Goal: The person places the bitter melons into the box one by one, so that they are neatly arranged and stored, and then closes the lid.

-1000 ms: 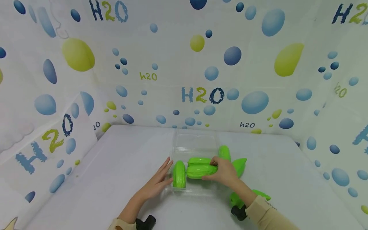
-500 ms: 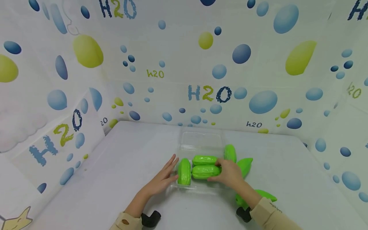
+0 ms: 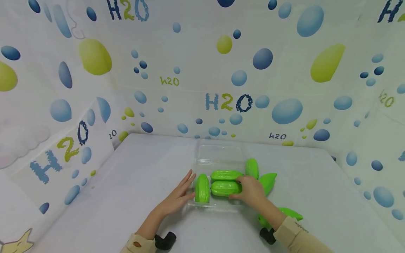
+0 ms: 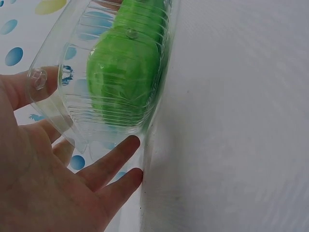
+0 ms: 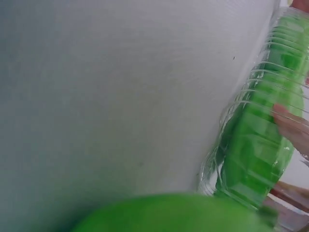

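Observation:
A clear plastic clamshell box (image 3: 218, 206) lies with its lid (image 3: 219, 151) folded back. Inside, one glossy ribbed green oblong vegetable (image 3: 202, 188) runs lengthwise at the left. Two similar ones lie crosswise beside it, a rear one (image 3: 225, 175) and a front one (image 3: 224, 188). My right hand (image 3: 252, 189) grips the front one's right end between thumb and fingers. At the box's left side is my left hand (image 3: 177, 199), fingers extended. In the left wrist view, that hand (image 4: 53, 188) spreads its fingers around the box's ribbed end (image 4: 77, 113).
Right of the box lie another oblong green vegetable (image 3: 252, 168) and a pointed green one (image 3: 268, 182). More green pieces (image 3: 289, 213) sit near the right forearm, partly hidden by it. The white tabletop (image 3: 152, 158) meets a wall (image 3: 177, 42) printed with bubbles.
The head view has shifted, so everything appears farther right. More of the rear vegetable's right end shows. My right hand keeps its grip and my left hand stays at the box's side.

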`<state>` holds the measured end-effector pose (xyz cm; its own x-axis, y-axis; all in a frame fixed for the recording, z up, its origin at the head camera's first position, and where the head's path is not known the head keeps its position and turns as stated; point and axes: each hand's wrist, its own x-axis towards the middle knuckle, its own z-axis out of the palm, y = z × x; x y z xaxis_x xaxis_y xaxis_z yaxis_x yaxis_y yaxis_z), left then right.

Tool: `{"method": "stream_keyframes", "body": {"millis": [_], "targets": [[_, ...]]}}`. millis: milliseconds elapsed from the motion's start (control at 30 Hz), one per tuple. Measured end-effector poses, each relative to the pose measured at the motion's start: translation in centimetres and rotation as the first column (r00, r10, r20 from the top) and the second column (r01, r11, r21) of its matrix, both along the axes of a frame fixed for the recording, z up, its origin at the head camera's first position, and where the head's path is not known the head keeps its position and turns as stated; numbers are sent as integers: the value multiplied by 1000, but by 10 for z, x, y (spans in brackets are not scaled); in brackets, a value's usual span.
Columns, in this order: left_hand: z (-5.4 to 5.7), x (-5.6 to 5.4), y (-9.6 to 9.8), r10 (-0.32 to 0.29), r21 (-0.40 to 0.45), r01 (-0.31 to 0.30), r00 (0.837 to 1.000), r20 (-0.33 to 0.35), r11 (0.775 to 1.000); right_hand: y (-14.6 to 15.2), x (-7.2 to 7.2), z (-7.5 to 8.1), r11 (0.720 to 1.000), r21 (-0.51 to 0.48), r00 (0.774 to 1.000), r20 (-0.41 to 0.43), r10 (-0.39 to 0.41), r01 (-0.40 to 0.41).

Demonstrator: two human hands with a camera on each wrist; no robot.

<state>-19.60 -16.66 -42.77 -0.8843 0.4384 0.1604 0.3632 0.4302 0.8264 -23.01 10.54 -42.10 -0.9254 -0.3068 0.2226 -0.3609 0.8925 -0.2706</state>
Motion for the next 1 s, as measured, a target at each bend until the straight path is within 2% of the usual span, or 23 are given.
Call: {"method": "stream_keyframes", "body": {"millis": [100,200,433,567,667,767,867,933,1000], "targets": [[-15,-8,-4,8,-6,-8,1000,-8,1000,1,0,-2,1000,-26,1000,-9,17,-18],[-23,-12,-6,13,-8,-13,1000,-7,1000,2,0,-3,998,-60,1000,-21,22,-24],[-27,-11,-6,21,1,-21,1000,3,1000,4,0,-7,995,-99,999,-30,32,-34],[-28,-11,-6,16,6,-16,1000,11,1000,8,2,-3,980,-197,999,10,36,-33],[-28,-12,-6,14,8,-14,1000,16,1000,14,2,2,941,-336,996,54,65,-43],[-27,-13,-6,16,8,-16,1000,23,1000,22,1,8,874,-480,985,104,137,-71],[-26,-14,-7,19,-1,-19,1000,22,1000,33,2,15,815,-574,967,152,206,-83],[-26,-14,-7,22,-8,-22,1000,22,1000,41,1,19,801,-589,957,156,244,-108],[-25,-15,-7,24,-14,-24,1000,20,1000,49,1,23,804,-582,955,154,254,-120]]}}
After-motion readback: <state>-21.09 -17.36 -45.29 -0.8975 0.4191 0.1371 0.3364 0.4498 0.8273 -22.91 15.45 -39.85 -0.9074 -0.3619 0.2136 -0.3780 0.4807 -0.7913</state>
